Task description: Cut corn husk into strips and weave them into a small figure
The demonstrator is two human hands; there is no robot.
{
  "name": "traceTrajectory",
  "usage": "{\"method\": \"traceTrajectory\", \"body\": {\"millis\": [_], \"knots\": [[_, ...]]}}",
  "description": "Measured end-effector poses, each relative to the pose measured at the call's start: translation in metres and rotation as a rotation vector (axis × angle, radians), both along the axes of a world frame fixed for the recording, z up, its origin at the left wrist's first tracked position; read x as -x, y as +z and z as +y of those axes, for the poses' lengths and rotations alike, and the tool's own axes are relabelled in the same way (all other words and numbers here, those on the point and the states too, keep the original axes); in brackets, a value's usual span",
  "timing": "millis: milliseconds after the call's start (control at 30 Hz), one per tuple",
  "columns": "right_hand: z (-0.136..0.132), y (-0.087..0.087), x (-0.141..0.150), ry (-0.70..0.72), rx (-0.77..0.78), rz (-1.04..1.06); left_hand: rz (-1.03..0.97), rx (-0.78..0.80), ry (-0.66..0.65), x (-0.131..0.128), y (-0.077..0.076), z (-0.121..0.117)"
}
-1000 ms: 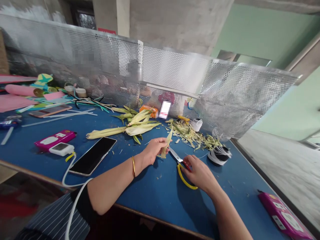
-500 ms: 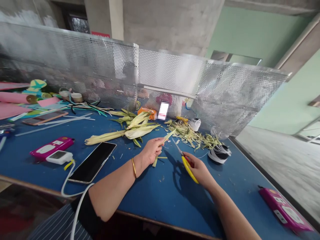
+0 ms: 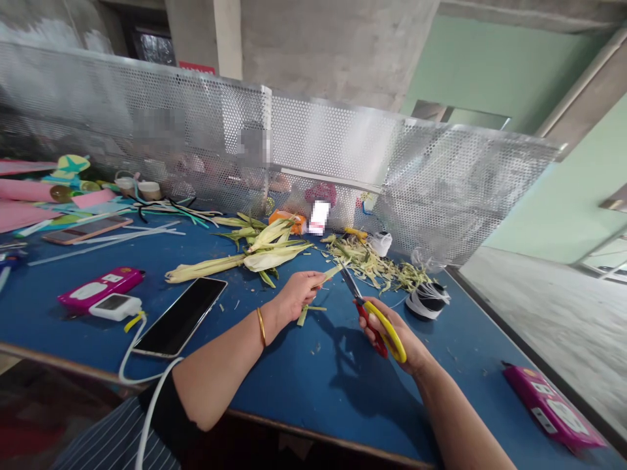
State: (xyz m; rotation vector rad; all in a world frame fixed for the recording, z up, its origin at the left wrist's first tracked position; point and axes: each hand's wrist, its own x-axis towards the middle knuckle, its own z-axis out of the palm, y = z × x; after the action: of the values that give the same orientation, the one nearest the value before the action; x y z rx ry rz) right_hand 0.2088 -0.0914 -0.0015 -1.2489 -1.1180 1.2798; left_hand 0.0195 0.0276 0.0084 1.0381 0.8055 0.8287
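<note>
My left hand [image 3: 298, 295] is closed on a pale green strip of corn husk [image 3: 332, 273], whose free end points up and to the right. My right hand [image 3: 394, 336] grips scissors [image 3: 386, 328] with yellow and red handles. Their blades reach up to the tip of the strip; whether they touch it I cannot tell. Under my left hand lie small cut husk pieces [image 3: 304, 314]. Behind it rests a bundle of corn husks [image 3: 274, 251]. Husk scraps [image 3: 377, 261] are heaped beyond the scissors.
A phone [image 3: 181, 318] and a magenta pack [image 3: 101, 290] with a white cabled device lie left. A spool [image 3: 427, 300] stands right of the scraps, another magenta pack [image 3: 553, 408] near the right edge. A perforated metal screen [image 3: 333, 150] borders the back of the blue table [image 3: 313, 385].
My right hand has turned the scissors, so both handles show and the blades now sit at the strip's tip. My left hand stays nearly in place, with the strip tilted slightly lower.
</note>
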Motion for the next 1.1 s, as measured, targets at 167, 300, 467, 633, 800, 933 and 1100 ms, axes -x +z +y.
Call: {"method": "traceTrajectory", "body": {"millis": [167, 300, 467, 633, 800, 933, 1100], "knots": [[0.004, -0.001, 0.0, -0.055, 0.029, -0.065, 0.11, -0.045, -0.002, 0.0, 0.002, -0.003], [0.008, -0.007, -0.004, -0.088, 0.037, -0.124, 0.144, -0.049, 0.014, 0.0, 0.002, -0.001], [0.011, -0.012, -0.005, -0.173, 0.043, -0.228, 0.13, -0.013, 0.056, -0.001, 0.001, 0.002], [0.02, -0.022, -0.018, -0.301, 0.019, -0.343, 0.029, 0.049, 0.172, 0.003, 0.005, 0.01], [0.038, -0.026, -0.023, -0.26, 0.014, -0.433, -0.082, 0.075, 0.31, 0.01, 0.011, 0.016], [0.068, -0.021, -0.011, -0.123, 0.089, -0.448, -0.118, 0.12, 0.353, 0.011, 0.012, 0.016], [0.112, -0.014, -0.006, -0.058, 0.243, -0.455, -0.113, 0.167, 0.357, 0.01, 0.011, 0.017]]}}
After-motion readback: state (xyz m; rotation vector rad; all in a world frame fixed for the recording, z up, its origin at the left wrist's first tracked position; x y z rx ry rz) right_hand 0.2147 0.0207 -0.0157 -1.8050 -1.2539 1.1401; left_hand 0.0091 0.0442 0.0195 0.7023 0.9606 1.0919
